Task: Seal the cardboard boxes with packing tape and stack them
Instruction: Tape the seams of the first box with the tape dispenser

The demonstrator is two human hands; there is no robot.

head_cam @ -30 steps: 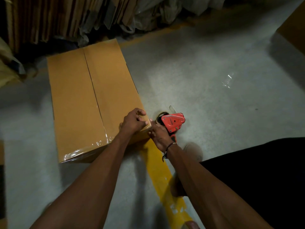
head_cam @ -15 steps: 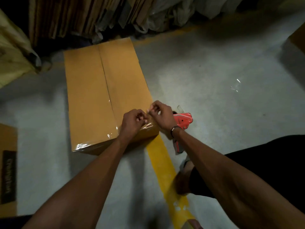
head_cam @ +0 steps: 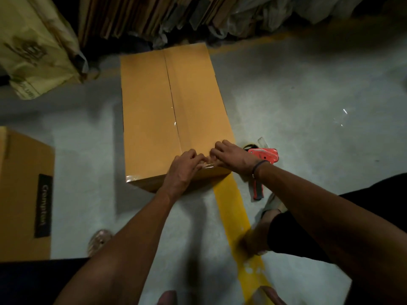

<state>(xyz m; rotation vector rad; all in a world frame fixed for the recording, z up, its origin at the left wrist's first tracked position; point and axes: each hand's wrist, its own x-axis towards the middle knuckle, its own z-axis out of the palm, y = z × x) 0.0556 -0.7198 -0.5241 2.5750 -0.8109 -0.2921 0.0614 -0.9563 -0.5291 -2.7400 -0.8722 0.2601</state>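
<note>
- The cardboard box (head_cam: 174, 115) lies on the concrete floor (head_cam: 297, 95) at about twelve o'clock from me, its long side running away from me and its near end just ahead of my wrists.
- I see my left hand (head_cam: 184, 167) on the near top edge, fingers curled and pressing a glossy strip of packing tape (head_cam: 206, 165) down over the corner; whether they pinch the tape or only rub it, I cannot tell.
- My right hand (head_cam: 231, 157) sits just beside it at one o'clock, fingers also bent onto the same strip, the two hands nearly touching.
- The red tape dispenser (head_cam: 263, 155) lies on the floor at two o'clock, just beside the box's right corner and partly behind my right wrist, held by nobody.
- The centre seam already shines with tape along its length, so I judge the top nearly sealed and the end being smoothed.
- I expect the box to be stiff, bulky and smooth-faced; its weight I cannot judge. For stacking I would take it by the two long sides low down, not by the slick taped top.
- A second box (head_cam: 24, 190) stands at nine o'clock, well apart.
</note>
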